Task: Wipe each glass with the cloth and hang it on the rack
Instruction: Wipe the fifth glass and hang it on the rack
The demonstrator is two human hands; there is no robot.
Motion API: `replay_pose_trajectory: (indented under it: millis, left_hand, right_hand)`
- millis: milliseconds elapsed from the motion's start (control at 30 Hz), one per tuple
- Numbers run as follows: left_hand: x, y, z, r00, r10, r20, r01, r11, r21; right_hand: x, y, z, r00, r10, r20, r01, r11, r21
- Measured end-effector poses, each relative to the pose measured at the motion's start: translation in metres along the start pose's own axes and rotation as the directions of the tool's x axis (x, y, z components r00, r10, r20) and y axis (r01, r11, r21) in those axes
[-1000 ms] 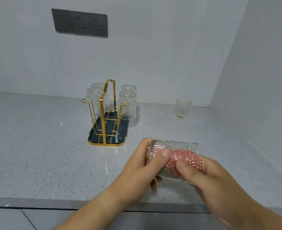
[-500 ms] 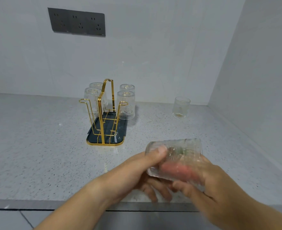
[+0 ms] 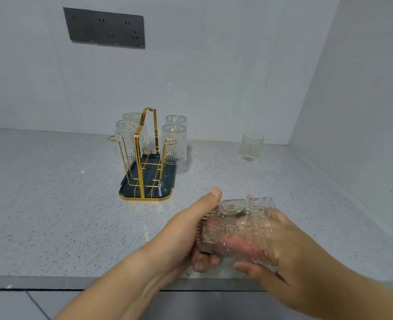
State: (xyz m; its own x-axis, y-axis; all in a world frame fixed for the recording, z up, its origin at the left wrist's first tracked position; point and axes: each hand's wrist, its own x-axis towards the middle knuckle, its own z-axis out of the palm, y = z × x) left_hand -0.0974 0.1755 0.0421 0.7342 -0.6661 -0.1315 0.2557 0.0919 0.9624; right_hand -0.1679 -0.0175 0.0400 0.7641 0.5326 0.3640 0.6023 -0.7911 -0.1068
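A patterned clear glass (image 3: 236, 224) lies on its side in the air above the counter's front edge. My left hand (image 3: 179, 234) grips its base end, thumb on top. My right hand (image 3: 301, 269) wraps the mouth end from behind and below and presses a pink cloth (image 3: 239, 247) to the glass; the cloth shows only through the glass. Behind them stands the gold wire rack (image 3: 144, 139) on its dark tray (image 3: 144, 199). Several glasses (image 3: 174, 146) hang upside down on its back pegs, and the two front pegs are bare. Another glass (image 3: 251, 147) stands upright at the back right.
The speckled grey counter (image 3: 52, 204) ends at a front edge just below my hands. White walls close off the back and the right side. A dark socket panel (image 3: 105, 27) is set in the back wall.
The glass has been turned in my hands. The pink cloth, once on the near side under my right thumb, now lies behind and below the glass. The camera tilted slightly.
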Motion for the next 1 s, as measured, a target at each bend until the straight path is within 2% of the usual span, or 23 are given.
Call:
replay_pose_trajectory:
  millis: [67,100,133,167,200,267,300,333,367,467,500,533,567,600,667,733,767,833,900,933,967,1000]
  left_hand:
    - [0.001,-0.001,-0.003,1.0,0.008,0.026,-0.009,0.999,0.031]
    - [0.001,-0.003,-0.005,0.999,0.043,0.02,-0.044,0.997,0.062]
    - [0.002,-0.006,-0.004,0.995,0.104,-0.004,-0.103,0.989,0.102]
    - [0.001,-0.01,-0.005,0.981,0.19,-0.032,-0.182,0.97,0.159]
    - [0.0,-0.013,-0.005,0.96,0.275,-0.06,-0.257,0.942,0.214]
    - [-0.001,-0.02,-0.004,0.92,0.385,-0.075,-0.355,0.899,0.257]
    - [-0.001,-0.022,-0.003,0.911,0.406,-0.072,-0.378,0.892,0.248]
    - [-0.001,-0.023,-0.002,0.908,0.411,-0.083,-0.383,0.893,0.236]
    - [-0.001,-0.022,0.0,0.907,0.407,-0.107,-0.377,0.899,0.223]
    - [-0.001,-0.012,0.005,0.946,0.254,-0.203,-0.234,0.965,0.119]
    - [0.0,-0.01,0.006,0.966,0.161,-0.2,-0.153,0.987,0.055]
    - [0.0,-0.006,0.007,0.982,0.071,-0.175,-0.072,0.997,0.001]
    - [0.0,-0.005,0.007,0.99,0.009,-0.14,-0.014,0.999,-0.035]
    - [0.0,-0.003,0.007,0.994,-0.024,-0.105,0.019,0.999,-0.046]
    - [0.001,-0.004,0.005,0.998,-0.023,-0.064,0.022,1.0,-0.006]
    - [0.004,-0.006,0.003,0.998,0.042,-0.04,-0.04,0.998,0.043]
    - [0.006,-0.009,0.001,0.995,0.087,-0.043,-0.084,0.995,0.057]
    - [0.005,-0.013,-0.002,0.981,0.179,-0.068,-0.172,0.98,0.102]
    - [0.004,-0.02,-0.004,0.961,0.267,-0.08,-0.251,0.953,0.167]
    - [0.004,-0.022,-0.003,0.951,0.297,-0.09,-0.277,0.942,0.187]
    - [0.004,-0.023,-0.002,0.941,0.318,-0.111,-0.293,0.935,0.198]
    - [0.003,-0.022,0.0,0.937,0.32,-0.14,-0.293,0.937,0.189]
  right_hand:
    - [0.002,-0.001,-0.001,0.998,0.054,-0.031,-0.05,0.99,0.13]
    - [0.003,-0.006,-0.003,0.992,0.125,-0.034,-0.111,0.952,0.286]
    - [0.006,-0.01,-0.006,0.977,0.211,-0.01,-0.178,0.848,0.499]
    - [0.009,-0.015,-0.008,0.959,0.281,0.045,-0.23,0.673,0.703]
    - [0.012,-0.018,-0.01,0.94,0.324,0.104,-0.261,0.49,0.831]
    - [0.013,-0.016,-0.01,0.913,0.368,0.174,-0.283,0.266,0.922]
    - [0.013,-0.017,-0.01,0.908,0.369,0.199,-0.291,0.215,0.932]
    - [0.012,-0.017,-0.009,0.907,0.363,0.213,-0.311,0.237,0.92]
    - [0.01,-0.018,-0.007,0.918,0.339,0.207,-0.318,0.316,0.894]
    - [0.005,-0.02,-0.001,0.969,0.23,0.093,-0.221,0.631,0.744]
    - [0.002,-0.018,0.002,0.98,0.195,0.044,-0.182,0.782,0.595]
    - [0.001,-0.013,0.005,0.991,0.13,-0.012,-0.116,0.921,0.371]
    - [0.002,-0.009,0.006,0.998,0.053,-0.044,-0.045,0.986,0.161]
    - [0.002,-0.002,0.007,0.999,0.003,-0.047,-0.001,0.999,0.043]
    - [0.003,0.002,0.004,1.0,0.022,-0.004,-0.022,0.996,0.086]
    - [0.004,0.0,0.004,0.987,0.153,0.046,-0.159,0.921,0.357]
    - [0.005,-0.001,0.004,0.968,0.239,0.078,-0.243,0.813,0.529]
    - [0.009,-0.005,0.001,0.916,0.369,0.157,-0.344,0.52,0.782]
    - [0.011,-0.006,0.0,0.874,0.441,0.203,-0.347,0.276,0.896]
    - [0.011,-0.007,0.0,0.863,0.451,0.226,-0.344,0.198,0.918]
    - [0.011,-0.007,0.001,0.856,0.452,0.249,-0.366,0.19,0.911]
    - [0.01,-0.008,0.003,0.868,0.432,0.245,-0.379,0.256,0.889]
